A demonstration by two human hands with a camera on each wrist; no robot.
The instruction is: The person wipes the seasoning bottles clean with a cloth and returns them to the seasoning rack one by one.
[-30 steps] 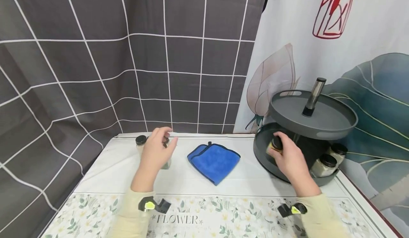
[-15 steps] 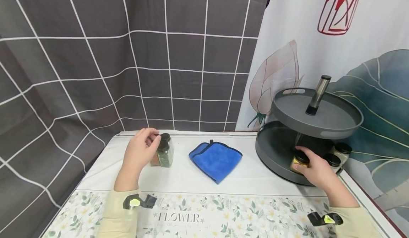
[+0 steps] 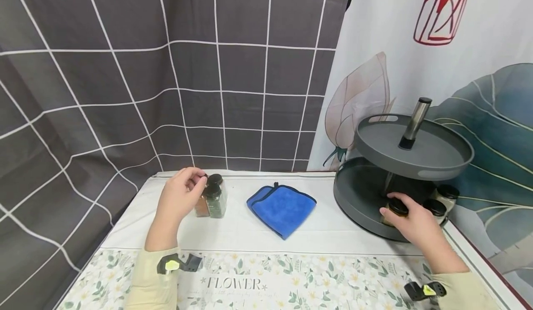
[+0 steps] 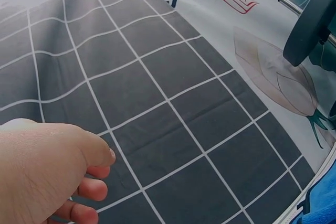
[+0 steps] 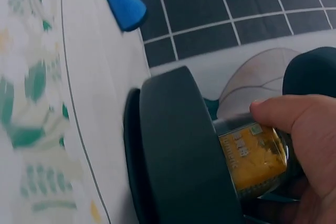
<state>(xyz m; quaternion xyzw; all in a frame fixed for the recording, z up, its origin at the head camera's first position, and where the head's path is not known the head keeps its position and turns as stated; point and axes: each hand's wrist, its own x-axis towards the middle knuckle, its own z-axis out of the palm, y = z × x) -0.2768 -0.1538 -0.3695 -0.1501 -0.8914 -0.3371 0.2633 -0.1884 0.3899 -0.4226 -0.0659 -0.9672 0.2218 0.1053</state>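
My right hand (image 3: 418, 222) grips a black-lidded spice jar (image 3: 397, 207) at the near side of the lower tier (image 3: 354, 203) of a grey two-tier turntable. In the right wrist view this jar (image 5: 252, 156) shows a yellow label, upright behind the tier's wall, with the thumb alongside it. My left hand (image 3: 179, 194) hovers with loosely curled fingers at a brown spice jar (image 3: 201, 207), covering its top. The left wrist view shows nothing between the thumb and fingers (image 4: 93, 188). Right beside stands a green-filled jar (image 3: 216, 204), another black lid (image 3: 215, 178) behind it.
A folded blue cloth (image 3: 282, 210) lies mid-table. Two more black-lidded jars, one of them a pale jar (image 3: 446, 195), stand at the lower tier's right side. The upper tier (image 3: 433, 152) overhangs the right hand's area, with a metal post (image 3: 416, 124) through it.
My right hand has carried the yellow-labelled jar rightward and down into the lower tier. My left hand has moved left, uncovering the green jar. The last half second shows only slight shifts.
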